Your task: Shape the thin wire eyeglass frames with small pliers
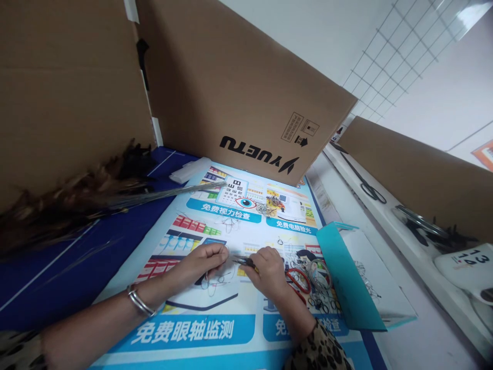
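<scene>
My right hand (268,270) is wrapped round a small pair of pliers (243,261), whose dark jaws point left. My left hand (210,258) is closed in a pinch just left of the jaw tips. What its fingertips hold is too small to name. Thin wire pieces (217,284) lie or hang just below my left hand. To the right of my right hand are red-handled scissors (299,281), a coil of wire (320,274) and several small dark wire loops (325,303).
A teal and white box (352,280) stands open at the right, with fine wire inside. Brown feathers (73,198) and a bundle of long thin strands (173,192) lie at the left. Behind are a clear plastic case (190,170), a wire tangle (265,209) and a cardboard wall (231,87).
</scene>
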Tool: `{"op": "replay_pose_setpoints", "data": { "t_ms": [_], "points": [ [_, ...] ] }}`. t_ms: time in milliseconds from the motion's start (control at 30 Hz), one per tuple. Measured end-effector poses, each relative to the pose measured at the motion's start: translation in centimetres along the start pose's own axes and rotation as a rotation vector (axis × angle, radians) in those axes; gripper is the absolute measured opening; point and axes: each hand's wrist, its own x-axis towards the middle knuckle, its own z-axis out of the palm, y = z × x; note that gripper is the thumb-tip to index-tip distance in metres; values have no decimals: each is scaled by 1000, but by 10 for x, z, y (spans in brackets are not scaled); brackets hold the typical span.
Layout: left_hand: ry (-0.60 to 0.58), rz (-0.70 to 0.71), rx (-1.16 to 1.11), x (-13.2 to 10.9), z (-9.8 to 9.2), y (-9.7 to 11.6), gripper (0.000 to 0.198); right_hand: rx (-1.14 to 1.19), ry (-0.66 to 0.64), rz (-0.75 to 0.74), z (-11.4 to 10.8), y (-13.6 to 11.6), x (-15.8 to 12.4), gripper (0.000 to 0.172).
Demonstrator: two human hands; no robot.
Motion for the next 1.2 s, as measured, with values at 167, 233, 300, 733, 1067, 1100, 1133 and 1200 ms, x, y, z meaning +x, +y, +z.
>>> {"op": "replay_pose_setpoints", "data": {
  "t_ms": [167,233,300,733,1067,1100,1133,1200],
  "points": [
    [-19,-10,37,0,0,-2,28,-18,1,-20,-1,-1,1,35],
    [-31,-8,52,1,-1,-3,26,-25,0,-22,-1,-2,1,37],
    [-43,-10,66,1,-1,-5,24,-30,1,-21,-1,-3,1,38],
    [-51,-37,63,2,-3,-7,21,12,-30,-28,4,-7,-1,38],
    [-48,-29,103,1,-2,-4,19,-32,-31,-41,-3,-10,2,38],
    [-48,-30,103,1,-2,-5,19,-36,-33,-44,-4,-10,2,38],
    [-46,-31,100,1,-2,-5,19,-39,-37,-48,-4,-10,2,38],
    [-49,-31,93,1,-2,-5,19,-46,-43,-54,-6,-10,3,39]
  ]
}}
